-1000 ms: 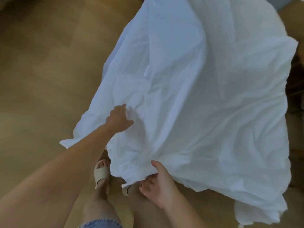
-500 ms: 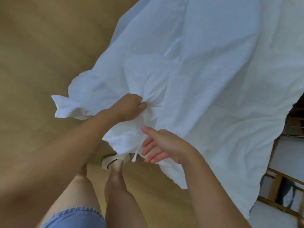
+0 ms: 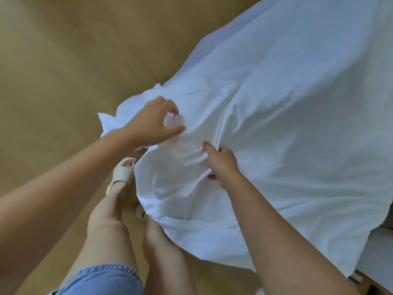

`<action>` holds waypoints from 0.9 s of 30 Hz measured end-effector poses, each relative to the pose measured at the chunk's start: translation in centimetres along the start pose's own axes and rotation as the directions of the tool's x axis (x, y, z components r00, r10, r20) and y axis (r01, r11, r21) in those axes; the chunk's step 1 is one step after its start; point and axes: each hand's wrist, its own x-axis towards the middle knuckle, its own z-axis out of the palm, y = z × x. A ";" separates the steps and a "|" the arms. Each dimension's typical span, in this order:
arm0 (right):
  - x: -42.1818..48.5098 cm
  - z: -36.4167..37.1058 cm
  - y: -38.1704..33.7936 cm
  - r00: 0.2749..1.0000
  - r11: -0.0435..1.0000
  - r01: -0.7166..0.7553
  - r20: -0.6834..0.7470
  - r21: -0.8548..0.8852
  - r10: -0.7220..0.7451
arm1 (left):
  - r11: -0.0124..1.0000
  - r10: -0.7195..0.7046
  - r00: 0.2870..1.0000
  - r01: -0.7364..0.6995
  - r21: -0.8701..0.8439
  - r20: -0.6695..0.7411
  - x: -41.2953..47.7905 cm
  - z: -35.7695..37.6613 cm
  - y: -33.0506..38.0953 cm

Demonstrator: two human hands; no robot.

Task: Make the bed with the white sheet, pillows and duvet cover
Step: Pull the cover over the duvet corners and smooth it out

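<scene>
- Where the white sheet (image 3: pixel 287 128) bunches nearest the person, the left hand (image 3: pixel 152 123) pinches a small tuft of it: thumb and forefinger curl toward each other around the fold, with the other fingers bent behind.
- Just to the right of that pinch and a little nearer the body, the right hand (image 3: pixel 222 165) clenches a gather of the same cloth; the thumb lies on top, and creases fan out from its grasp (the fingers go under the fabric, so only their tips show below).
- Between the two grips the cloth is drawn into a short ridge, and from there it spreads up and away to the right, running off the top and right edges.
- Left of the left hand's pinch, a loose corner of the sheet sticks out over the wooden floor (image 3: pixel 63 71).
- Below the grips, the hanging cloth hides most of the right foot; only a sliver of a pale sandal shows at its edge, while the left sandal (image 3: pixel 122 172) is in plain sight.
- Far right of the grips, at the lower corner, a wooden frame (image 3: pixel 370 284) is cut off and too partial to make out.
- Denim shorts (image 3: pixel 102 281) sit at the bottom edge.
- No writing or label can be read anywhere on the cloth.
</scene>
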 end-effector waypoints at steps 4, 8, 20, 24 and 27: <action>0.3 0.3 0.6 0.993 0.990 0.094 -0.066 -0.100 -0.101 | 0.974 -0.118 0.983 0.087 0.208 0.142 4.5 0.5 -0.5; -0.8 0.1 0.7 0.953 0.971 0.224 -0.191 -0.089 -0.237 | 0.960 -0.282 0.895 0.260 0.108 0.346 5.0 3.1 1.7; -3.8 -0.1 0.9 0.926 0.934 0.276 -0.324 0.229 -0.194 | 0.810 -0.531 0.837 0.547 -0.213 0.133 -5.2 -5.0 -2.8; -1.7 2.7 0.8 0.972 0.985 0.165 -0.175 0.050 -0.153 | 0.708 -0.682 0.722 0.692 0.140 -0.114 -3.7 -1.4 -7.6; -0.5 3.6 0.7 0.993 0.994 0.103 -0.049 -0.035 -0.105 | 0.765 -0.595 0.785 0.619 0.178 -0.171 -2.9 -0.2 -8.8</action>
